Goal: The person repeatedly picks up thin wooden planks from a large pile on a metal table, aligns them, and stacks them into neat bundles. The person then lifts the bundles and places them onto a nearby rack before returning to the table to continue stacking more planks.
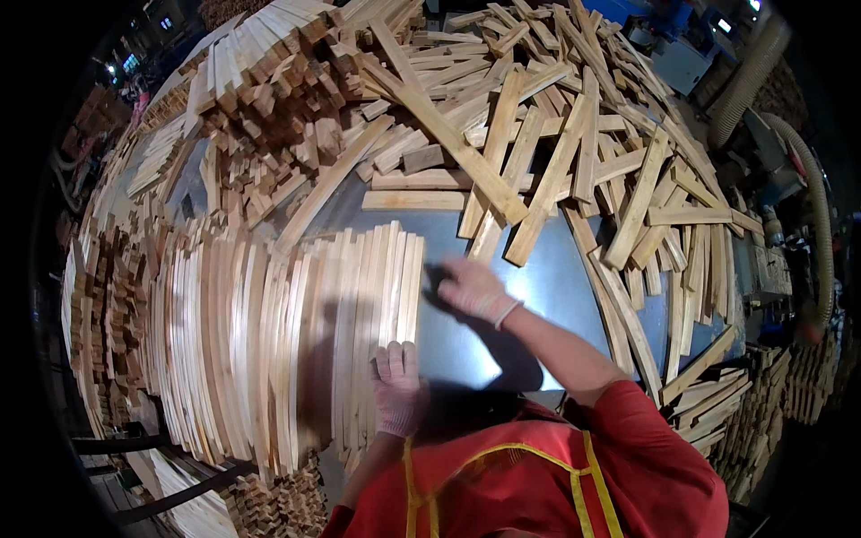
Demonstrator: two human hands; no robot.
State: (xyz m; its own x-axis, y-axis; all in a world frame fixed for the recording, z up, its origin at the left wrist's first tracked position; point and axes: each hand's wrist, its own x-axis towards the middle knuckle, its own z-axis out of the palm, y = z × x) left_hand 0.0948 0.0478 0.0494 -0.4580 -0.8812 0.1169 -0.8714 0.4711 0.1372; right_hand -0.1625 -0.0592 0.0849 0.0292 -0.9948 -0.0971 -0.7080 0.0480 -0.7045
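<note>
My left hand (397, 387), in a pale knit glove, rests on the near right end of a long row of wooden strips (309, 359). Its fingers lie stretched over the last strips. My right hand (473, 288), gloved too, is just right of the row's edge, over the grey metal tabletop (560, 309). Motion blurs its fingers, and a dark shadow falls beside them. Whether it holds anything cannot be made out. The strips stand side by side, pointing away from me.
A loose heap of wooden boards (547, 134) covers the far and right side. At the far left rises a tall stack of strips (269, 81). More stacked wood (780, 421) is at the lower right, below a ribbed hose (821, 215). Dark bars (179, 493) are at lower left.
</note>
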